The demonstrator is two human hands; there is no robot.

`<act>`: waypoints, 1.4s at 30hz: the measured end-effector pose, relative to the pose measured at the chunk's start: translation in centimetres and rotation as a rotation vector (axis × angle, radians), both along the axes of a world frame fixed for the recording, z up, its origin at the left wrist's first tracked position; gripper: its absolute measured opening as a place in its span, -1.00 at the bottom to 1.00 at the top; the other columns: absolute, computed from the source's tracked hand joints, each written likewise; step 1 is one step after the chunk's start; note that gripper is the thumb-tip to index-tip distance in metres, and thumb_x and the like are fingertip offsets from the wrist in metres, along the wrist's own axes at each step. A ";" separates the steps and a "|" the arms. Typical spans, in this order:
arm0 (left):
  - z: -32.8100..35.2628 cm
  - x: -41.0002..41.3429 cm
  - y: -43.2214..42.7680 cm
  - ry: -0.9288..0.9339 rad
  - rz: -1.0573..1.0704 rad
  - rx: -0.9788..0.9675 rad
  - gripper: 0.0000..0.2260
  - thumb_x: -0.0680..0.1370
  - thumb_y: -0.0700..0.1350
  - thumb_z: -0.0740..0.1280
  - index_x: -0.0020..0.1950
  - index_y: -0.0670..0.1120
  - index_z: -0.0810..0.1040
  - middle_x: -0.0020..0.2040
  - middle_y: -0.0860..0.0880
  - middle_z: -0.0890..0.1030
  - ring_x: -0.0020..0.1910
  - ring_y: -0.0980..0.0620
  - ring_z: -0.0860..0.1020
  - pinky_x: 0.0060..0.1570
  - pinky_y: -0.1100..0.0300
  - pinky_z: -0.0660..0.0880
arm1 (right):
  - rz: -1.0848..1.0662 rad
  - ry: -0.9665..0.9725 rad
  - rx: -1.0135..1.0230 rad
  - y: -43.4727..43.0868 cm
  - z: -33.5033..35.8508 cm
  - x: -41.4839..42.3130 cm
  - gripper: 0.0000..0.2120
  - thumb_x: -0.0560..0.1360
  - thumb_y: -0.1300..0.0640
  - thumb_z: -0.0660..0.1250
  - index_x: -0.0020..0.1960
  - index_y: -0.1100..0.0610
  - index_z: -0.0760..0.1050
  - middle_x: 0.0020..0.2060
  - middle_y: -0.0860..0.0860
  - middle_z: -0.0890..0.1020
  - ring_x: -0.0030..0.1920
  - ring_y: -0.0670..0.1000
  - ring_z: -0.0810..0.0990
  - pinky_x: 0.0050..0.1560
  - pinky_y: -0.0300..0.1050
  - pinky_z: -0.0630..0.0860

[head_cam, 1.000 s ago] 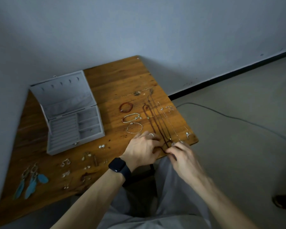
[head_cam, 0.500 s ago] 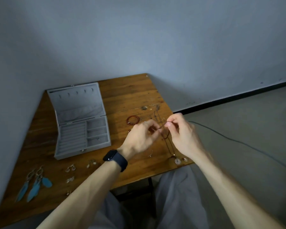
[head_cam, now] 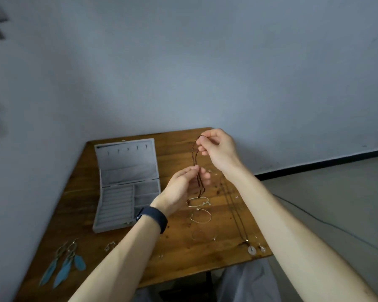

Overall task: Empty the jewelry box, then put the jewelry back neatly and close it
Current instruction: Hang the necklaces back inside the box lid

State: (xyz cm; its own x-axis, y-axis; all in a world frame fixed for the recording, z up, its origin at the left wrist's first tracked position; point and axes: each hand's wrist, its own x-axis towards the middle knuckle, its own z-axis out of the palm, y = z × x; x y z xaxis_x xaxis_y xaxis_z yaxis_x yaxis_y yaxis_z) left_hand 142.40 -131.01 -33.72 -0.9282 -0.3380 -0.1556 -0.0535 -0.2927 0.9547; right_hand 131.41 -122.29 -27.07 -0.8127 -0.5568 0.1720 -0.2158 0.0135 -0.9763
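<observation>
We see the right hand point(head_cam: 218, 149) raised above the far part of the brown wooden tabletop point(head_cam: 205, 260), its thumb and forefinger pinching the top of a thin dark brown cord necklace point(head_cam: 194, 155), the other fingers loosely curled. The left hand point(head_cam: 182, 189), lower and nearer to us, pinches the same cord partway down between thumb and fingertips. Between the two hands the cord runs as a doubled strand, and below the left hand its end hangs down in front of the palm toward the tabletop. We cannot tell whether the end touches the wood. A dark band point(head_cam: 153, 217) wraps the left wrist.

To the left of the hands we find the grey fabric-lined jewelry box point(head_cam: 118, 227) standing open on the tabletop, its lid point(head_cam: 127, 159) laid back toward the wall.

Just under the left hand lie three thin metal bangles point(head_cam: 202, 216) in a row. To their right, long thin chain necklaces stretch toward the near edge, one ending in a round white pendant point(head_cam: 251, 249). At the near left corner lie blue feather earrings point(head_cam: 63, 267), with small silvery earrings point(head_cam: 109, 246) near them.
</observation>
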 end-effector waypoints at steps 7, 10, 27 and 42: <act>-0.9 3.8 -7.5 -0.169 0.156 -0.443 -0.79 0.68 -0.09 0.25 0.11 -0.16 0.63 -0.11 -0.03 0.65 -0.14 0.04 0.63 -0.09 0.30 0.54 | -0.010 -0.002 0.100 -4.6 -0.9 -1.3 -0.90 0.61 0.24 0.32 -0.01 0.06 0.52 -0.09 0.01 0.69 -0.14 -0.06 0.69 -0.03 -0.16 0.65; -1.3 5.1 -11.1 -0.314 0.244 -0.834 -0.82 0.68 -0.04 0.25 0.06 -0.05 0.63 -0.08 0.00 0.67 -0.13 0.09 0.63 -0.11 0.30 0.55 | 0.031 0.011 0.102 -7.2 -0.7 -0.8 -0.93 0.62 0.24 0.30 0.03 0.11 0.52 -0.10 0.01 0.68 -0.14 -0.06 0.68 0.01 -0.13 0.66; -3.5 2.1 -19.1 -0.363 0.653 -1.224 -0.75 0.69 0.02 0.19 0.32 0.06 0.54 0.07 0.02 0.57 0.02 0.00 0.59 -0.04 0.04 0.62 | 0.069 0.097 -0.047 -17.6 0.7 -0.8 -0.89 0.62 0.17 0.32 -0.03 -0.02 0.48 -0.14 -0.09 0.68 -0.12 -0.07 0.71 0.10 -0.01 0.64; -4.9 2.0 -19.4 -0.498 0.461 -1.282 -0.76 0.67 0.07 0.20 0.30 0.08 0.51 0.03 0.02 0.66 -0.05 0.02 0.63 -0.09 0.01 0.64 | 0.119 0.134 0.034 -18.4 -1.2 -0.7 -0.90 0.60 0.17 0.34 -0.03 -0.02 0.52 -0.15 -0.09 0.69 -0.10 -0.07 0.70 0.14 0.01 0.63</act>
